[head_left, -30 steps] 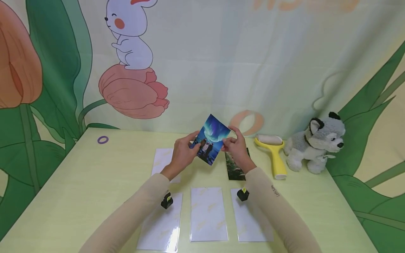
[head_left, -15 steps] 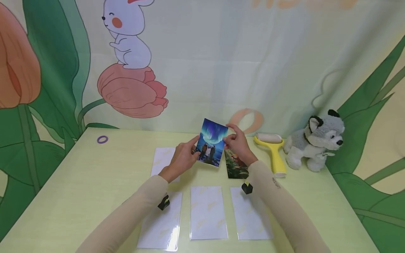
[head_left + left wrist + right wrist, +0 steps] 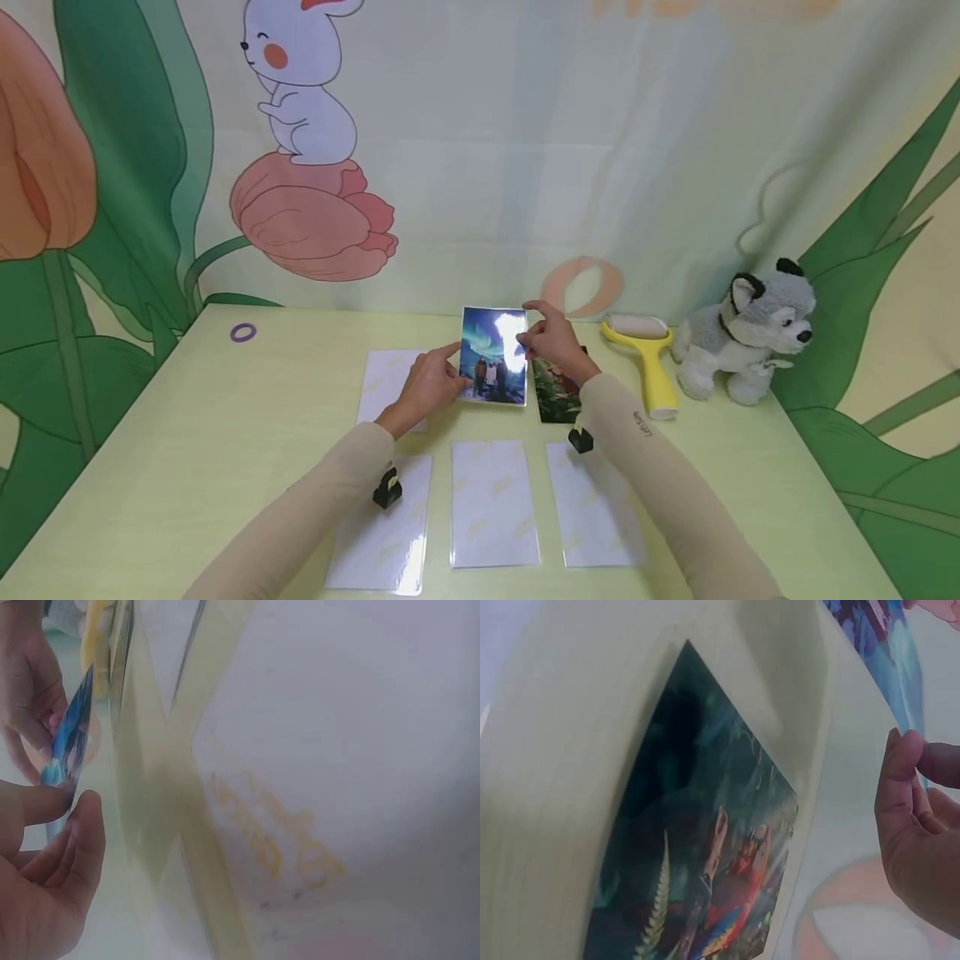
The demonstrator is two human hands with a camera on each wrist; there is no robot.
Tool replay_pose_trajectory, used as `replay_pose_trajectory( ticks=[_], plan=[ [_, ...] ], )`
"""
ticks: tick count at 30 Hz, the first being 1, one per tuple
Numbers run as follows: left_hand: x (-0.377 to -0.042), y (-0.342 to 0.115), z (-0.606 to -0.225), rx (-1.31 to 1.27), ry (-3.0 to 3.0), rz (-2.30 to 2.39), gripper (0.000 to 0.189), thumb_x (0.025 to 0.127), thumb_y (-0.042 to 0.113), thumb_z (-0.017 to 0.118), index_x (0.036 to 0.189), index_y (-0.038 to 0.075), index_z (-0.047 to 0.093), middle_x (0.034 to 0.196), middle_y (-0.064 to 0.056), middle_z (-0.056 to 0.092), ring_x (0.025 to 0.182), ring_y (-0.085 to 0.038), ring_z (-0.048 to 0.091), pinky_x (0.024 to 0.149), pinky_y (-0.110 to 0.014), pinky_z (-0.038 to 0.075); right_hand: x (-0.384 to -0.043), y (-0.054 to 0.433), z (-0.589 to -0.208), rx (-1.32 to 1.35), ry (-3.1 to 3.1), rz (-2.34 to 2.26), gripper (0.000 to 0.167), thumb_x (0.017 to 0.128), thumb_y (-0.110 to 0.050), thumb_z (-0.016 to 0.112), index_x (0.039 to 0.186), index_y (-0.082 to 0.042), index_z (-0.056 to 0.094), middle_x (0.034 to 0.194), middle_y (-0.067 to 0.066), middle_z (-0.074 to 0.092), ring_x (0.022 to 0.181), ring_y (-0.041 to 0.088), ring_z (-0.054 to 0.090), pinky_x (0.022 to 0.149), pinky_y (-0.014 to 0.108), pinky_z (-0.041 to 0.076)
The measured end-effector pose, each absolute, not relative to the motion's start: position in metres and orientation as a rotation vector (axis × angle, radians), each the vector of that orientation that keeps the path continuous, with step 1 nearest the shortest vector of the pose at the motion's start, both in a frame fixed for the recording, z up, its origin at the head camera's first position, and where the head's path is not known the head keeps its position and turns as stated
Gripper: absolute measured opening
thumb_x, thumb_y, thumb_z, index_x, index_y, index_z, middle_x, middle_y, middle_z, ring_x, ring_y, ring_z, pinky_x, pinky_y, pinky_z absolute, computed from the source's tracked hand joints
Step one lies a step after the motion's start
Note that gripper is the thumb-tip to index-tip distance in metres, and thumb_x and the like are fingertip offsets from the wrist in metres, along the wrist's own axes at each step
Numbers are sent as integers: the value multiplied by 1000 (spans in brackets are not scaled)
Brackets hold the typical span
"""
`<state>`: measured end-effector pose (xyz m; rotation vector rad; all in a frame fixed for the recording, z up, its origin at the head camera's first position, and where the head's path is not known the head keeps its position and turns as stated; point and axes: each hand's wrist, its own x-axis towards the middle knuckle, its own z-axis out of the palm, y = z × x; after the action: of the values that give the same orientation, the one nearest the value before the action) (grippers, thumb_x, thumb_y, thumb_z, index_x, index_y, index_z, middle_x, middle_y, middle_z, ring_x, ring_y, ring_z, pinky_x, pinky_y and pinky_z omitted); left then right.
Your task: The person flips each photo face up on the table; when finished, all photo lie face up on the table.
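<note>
A person's left hand (image 3: 429, 387) and right hand (image 3: 555, 340) pinch an aurora photo (image 3: 486, 350) between them by opposite edges, likely for steadiness.

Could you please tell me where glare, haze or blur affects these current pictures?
Head view: bright glare whitens the right side of the held photo, and a streak shines on the near-left white sheet; left wrist view: hazy and soft, with the yellow print blurred; right wrist view: hazy, washed out, though the dark photo shows recognisable detail.
</note>
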<state>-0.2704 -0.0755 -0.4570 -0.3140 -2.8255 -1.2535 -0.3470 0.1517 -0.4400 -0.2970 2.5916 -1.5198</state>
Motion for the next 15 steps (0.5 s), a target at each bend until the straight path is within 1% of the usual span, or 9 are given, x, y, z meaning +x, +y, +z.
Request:
replay_pose_trajectory(
  ticks=[3,6,8,10,12,15],
  plan=[
    [-270,-75,-460,-265,-2887,-1278,69,84,12,79,144,-1,49,65,-4,71,50,-10,61,54,-25,45,-349,151,-444,-304,2596,-1455,61,95,-4,65,150,-8,40,89,20,71,66,29,68,76,50,59],
    [-270,-75,-461,-227,-2939,-1264,68,83,13,80,143,-1,51,58,-3,68,47,-9,59,54,-23,44,-348,149,-447,-302,2620,-1367,60,95,-7,66,150,-9,41,88,17,71,69,30,69,76,47,58],
    [-270,-74,-461,-205,-2976,-1238,68,83,14,80,143,-1,52,55,-2,67,45,-9,58,56,-25,45,-348,148,-449,-291,2637,-1305,60,95,-8,67,149,-10,42,87,15,71,71,32,70,75,45,58],
    [-270,-73,-460,-186,-3013,-1198,67,82,16,81,141,-1,54,53,-2,65,44,-9,58,63,-27,49,-347,146,-450,-284,2653,-1246,60,94,-10,68,149,-9,42,86,14,71,72,31,70,75,44,57],
    [-270,-73,-460,-171,-3049,-1164,66,82,16,82,139,-3,55,52,-3,65,44,-10,60,74,-32,54,-346,145,-452,-280,2660,-1203,60,94,-9,69,148,-7,43,85,14,71,71,30,70,74,43,57],
    [-269,-72,-460,-159,-3098,-1128,64,82,17,82,136,-5,57,52,-5,65,44,-13,63,89,-37,55,-347,142,-456,-292,2681,-1138,60,93,-9,70,147,-5,44,83,13,70,69,26,68,72,40,57]
  ],
)
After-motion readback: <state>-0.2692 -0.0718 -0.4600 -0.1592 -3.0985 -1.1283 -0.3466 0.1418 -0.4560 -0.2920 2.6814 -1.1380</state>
